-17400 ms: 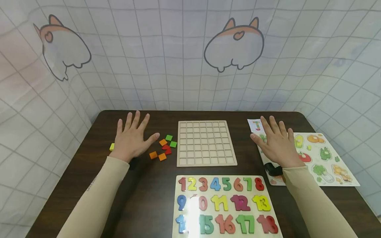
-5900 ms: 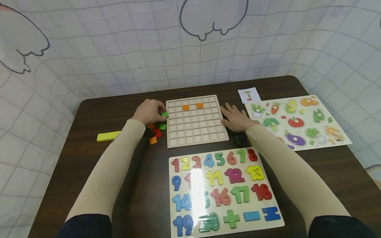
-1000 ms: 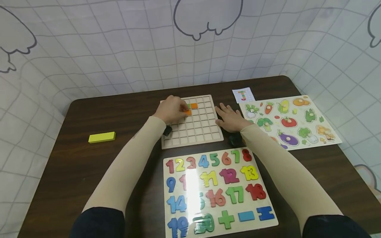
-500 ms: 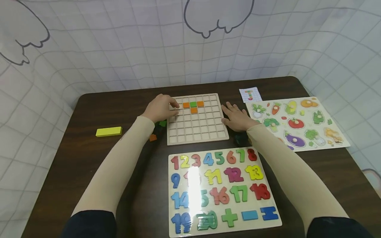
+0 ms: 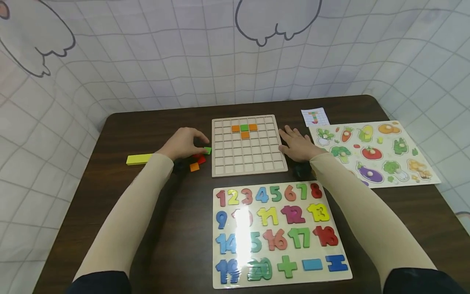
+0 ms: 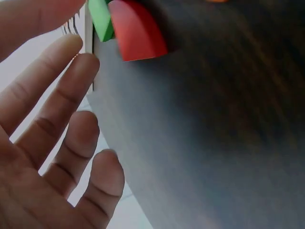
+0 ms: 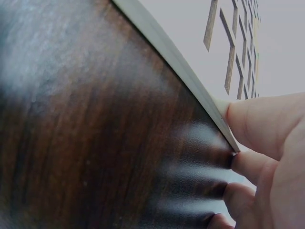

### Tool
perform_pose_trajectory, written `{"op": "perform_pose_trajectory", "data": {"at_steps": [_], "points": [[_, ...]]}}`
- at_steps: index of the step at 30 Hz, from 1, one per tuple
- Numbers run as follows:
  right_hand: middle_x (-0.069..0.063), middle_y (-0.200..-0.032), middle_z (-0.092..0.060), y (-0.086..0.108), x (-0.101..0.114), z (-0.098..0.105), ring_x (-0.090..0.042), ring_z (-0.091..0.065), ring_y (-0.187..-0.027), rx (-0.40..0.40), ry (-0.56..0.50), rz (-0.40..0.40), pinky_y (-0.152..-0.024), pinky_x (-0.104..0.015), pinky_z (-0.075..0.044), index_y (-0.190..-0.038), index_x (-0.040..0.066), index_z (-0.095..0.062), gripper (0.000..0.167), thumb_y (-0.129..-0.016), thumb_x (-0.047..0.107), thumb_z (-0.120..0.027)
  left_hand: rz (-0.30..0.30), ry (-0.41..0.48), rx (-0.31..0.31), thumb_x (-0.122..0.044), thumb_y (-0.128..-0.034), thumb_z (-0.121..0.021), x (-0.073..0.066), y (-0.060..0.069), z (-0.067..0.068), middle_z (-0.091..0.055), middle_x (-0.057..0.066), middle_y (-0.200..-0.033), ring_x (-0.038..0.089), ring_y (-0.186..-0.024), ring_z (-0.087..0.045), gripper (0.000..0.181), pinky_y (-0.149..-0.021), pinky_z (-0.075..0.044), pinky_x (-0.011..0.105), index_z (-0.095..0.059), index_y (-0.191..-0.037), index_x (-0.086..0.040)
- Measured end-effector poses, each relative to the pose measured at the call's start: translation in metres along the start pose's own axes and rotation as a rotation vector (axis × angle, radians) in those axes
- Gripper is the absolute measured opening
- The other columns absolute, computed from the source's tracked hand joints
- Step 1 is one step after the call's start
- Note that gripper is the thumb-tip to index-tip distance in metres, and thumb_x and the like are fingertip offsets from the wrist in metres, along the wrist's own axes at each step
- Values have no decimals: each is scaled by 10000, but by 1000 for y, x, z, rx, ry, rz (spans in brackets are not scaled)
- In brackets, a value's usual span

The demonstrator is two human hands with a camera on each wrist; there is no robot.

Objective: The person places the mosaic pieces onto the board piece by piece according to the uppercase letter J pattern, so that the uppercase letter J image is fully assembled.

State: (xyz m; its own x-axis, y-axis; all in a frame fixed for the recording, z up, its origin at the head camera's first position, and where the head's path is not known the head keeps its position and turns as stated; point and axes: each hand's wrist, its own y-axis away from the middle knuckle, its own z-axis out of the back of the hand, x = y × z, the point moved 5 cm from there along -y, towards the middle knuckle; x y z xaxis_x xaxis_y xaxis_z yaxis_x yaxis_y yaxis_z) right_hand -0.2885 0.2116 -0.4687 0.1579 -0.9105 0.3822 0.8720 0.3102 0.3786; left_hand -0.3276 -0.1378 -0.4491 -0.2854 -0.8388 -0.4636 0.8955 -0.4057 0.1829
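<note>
My left hand [image 5: 181, 143] is left of the wooden grid board [image 5: 249, 163], its thumb and index finger beside a loose green tile [image 5: 207, 150]. In the left wrist view these fingers are apart, with the green tile [image 6: 101, 21] and a red tile [image 6: 136, 31] just past them. Red tiles [image 5: 201, 159] and an orange tile [image 5: 194, 167] lie close by on the table. On the board sit three orange tiles [image 5: 244, 135] and a green tile [image 5: 244, 128] between two of them. My right hand [image 5: 299, 145] rests with fingers spread, touching the board's right edge.
A number puzzle board [image 5: 279, 281] lies in front of the grid board. To the right is a vegetable puzzle board [image 5: 374, 175], with a pattern card [image 5: 315, 117] behind it. A yellow block [image 5: 138, 159] lies left of my left forearm. Cloth walls surround the table.
My left hand has released an orange tile on the board, below the green one, and moved back left to the loose tiles. My right hand has stayed at the board's edge.
</note>
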Motion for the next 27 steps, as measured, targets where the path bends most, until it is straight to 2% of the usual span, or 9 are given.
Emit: {"op": "perform_pose_trajectory", "data": {"at_steps": [6, 14, 18, 23, 27], "points": [[-228, -1741, 63, -1, -3, -3, -493, 43, -1602, 0, -4, 0, -1256, -732, 7, -1673, 59, -54, 693, -1121, 329, -375, -29, 9, 45, -239, -889, -831, 1, 0, -10, -724, 93, -1310, 309, -1298, -604, 326, -1177, -449, 528, -779, -1189, -123], [-224, -1743, 56, 1, -3, -2, -488, 46, -1605, -7, -37, 0, -1255, -736, 2, -1672, 53, -68, 691, -1114, 314, -382, -37, -23, 44, -199, -886, -830, 0, -3, -9, -741, 84, -1262, 287, -1236, -626, 290, -1145, -481, 508, -793, -1162, -122], [-232, -1741, 50, 2, -1, 0, -494, 35, -1602, -5, -13, -3, -1256, -732, 1, -1673, 58, -64, 692, -1121, 331, -380, -23, -37, 48, -220, -893, -817, 0, -2, -7, -753, 82, -1200, 265, -1113, -642, 271, -1058, -540, 474, -795, -1146, -126], [-234, -1739, 51, 3, 0, 1, -494, 34, -1602, -4, -5, -2, -1257, -732, 1, -1673, 57, -63, 693, -1124, 340, -379, 24, -73, 15, -240, -873, -789, 5, 1, 0, -741, 68, -1069, 247, -954, -607, 252, -889, -568, 415, -783, -1100, -130], [-223, -1744, 52, 1, 1, 2, -481, 36, -1607, -8, -5, -2, -1260, -727, 4, -1674, 63, -61, 688, -1125, 333, -376, 33, -67, -37, -240, -855, -789, 5, -1, 3, -734, 58, -1030, 244, -940, -593, 250, -872, -553, 410, -782, -1081, -134]]}}
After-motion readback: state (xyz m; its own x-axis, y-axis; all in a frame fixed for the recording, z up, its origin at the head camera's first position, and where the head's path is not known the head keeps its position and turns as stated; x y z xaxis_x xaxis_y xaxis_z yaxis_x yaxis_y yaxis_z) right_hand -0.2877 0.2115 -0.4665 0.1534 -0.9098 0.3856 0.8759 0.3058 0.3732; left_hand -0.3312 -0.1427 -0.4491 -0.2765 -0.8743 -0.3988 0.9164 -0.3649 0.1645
